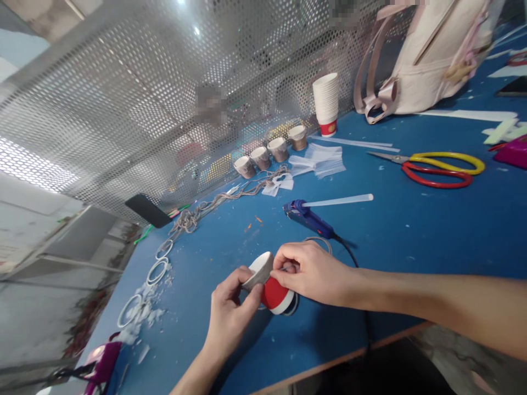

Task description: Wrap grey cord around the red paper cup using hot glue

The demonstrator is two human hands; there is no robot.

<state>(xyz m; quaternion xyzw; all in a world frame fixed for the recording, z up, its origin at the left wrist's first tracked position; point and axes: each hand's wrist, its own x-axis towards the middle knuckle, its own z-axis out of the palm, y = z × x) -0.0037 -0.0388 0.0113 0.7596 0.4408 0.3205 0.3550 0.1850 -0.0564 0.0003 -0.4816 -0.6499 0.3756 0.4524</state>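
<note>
While the left hand point(231, 314) grips a paper cup point(275, 294) in the head view, thumb on the outside and fingers near the rim, the right hand point(308, 272) works at the opposite side, fingers curled in, tips against the wall; whether they pinch a strand, cannot tell. Cup held tilted over the near part of a blue worktop point(382, 236), mouth up and leftward. Grey-brown wrapping around the rim end, red below, white band at the base.

Just beyond the right hand: dark blue hot-glue gun point(309, 219), lying down, translucent glue stick point(340, 201) projecting from it. Farther right, scissors point(405, 162), 1 yellow handle loop, 1 red.

Toward the perforated metal screen point(164, 99): row of 4 wrapped cups point(261, 159), then a tall stack of paper cups point(326, 101). White strips point(319, 161) lie in front. Tangled cord point(188, 219) trails leftward; 3 white rings point(149, 276) along the left edge. Cream backpack point(428, 82) at far right.
</note>
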